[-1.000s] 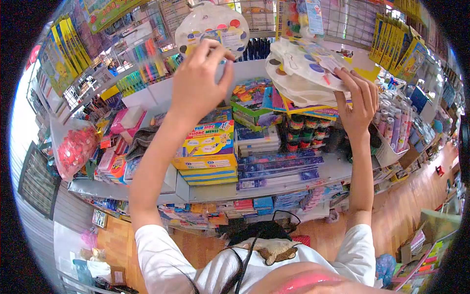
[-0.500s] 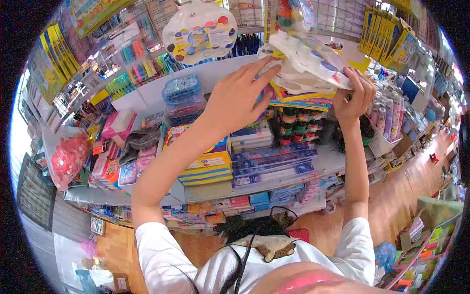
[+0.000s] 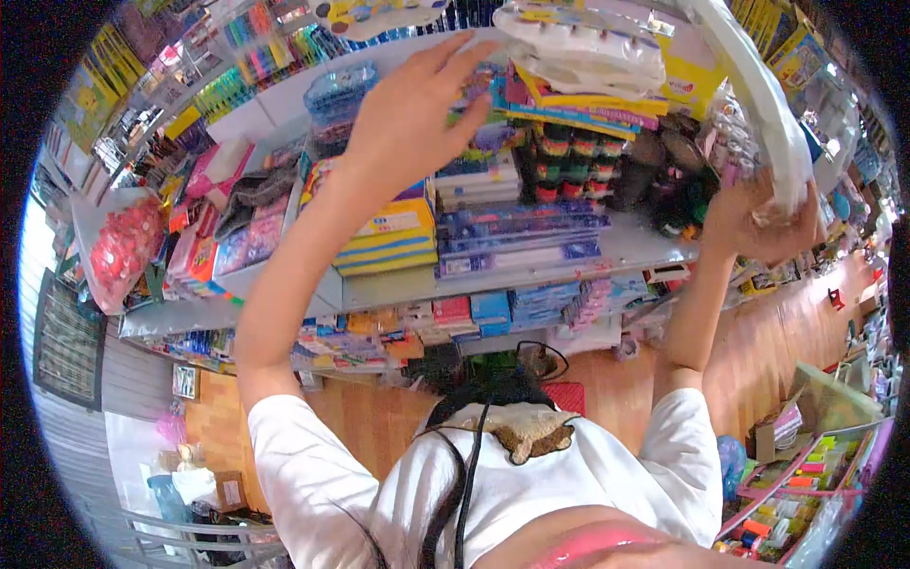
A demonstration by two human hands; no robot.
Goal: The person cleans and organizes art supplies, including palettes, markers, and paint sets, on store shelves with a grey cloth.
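- Bulging with red pieces, a clear bag (image 3: 128,245) sits at the far left end of the shelf (image 3: 180,318).
- Right of it lie pink packages (image 3: 218,169), crowded together.
- Next comes a blue tub (image 3: 339,87), part of a stack just beside the left hand.
- A yellow box (image 3: 384,237) stands lower down, partly behind the left forearm.
- At the top edge hangs a palette (image 3: 374,17), cut off by the view.
- The left hand (image 3: 409,119) is raised and holds nothing, its fingers and thumb spread; the fingertips are near the palette stack, and whether they touch it I cannot tell.
- That palette stack (image 3: 583,59), white and wrapped in clear plastic, lies on colourful books (image 3: 578,106).
- Below the books are paint jars (image 3: 572,161), then bluish-purple packs (image 3: 521,228).
- At the right, the right hand (image 3: 763,223) has its fingers closed around the lower end of a white palette (image 3: 766,100), tilted steeply and seen nearly edge-on; blur hides the exact finger placement.
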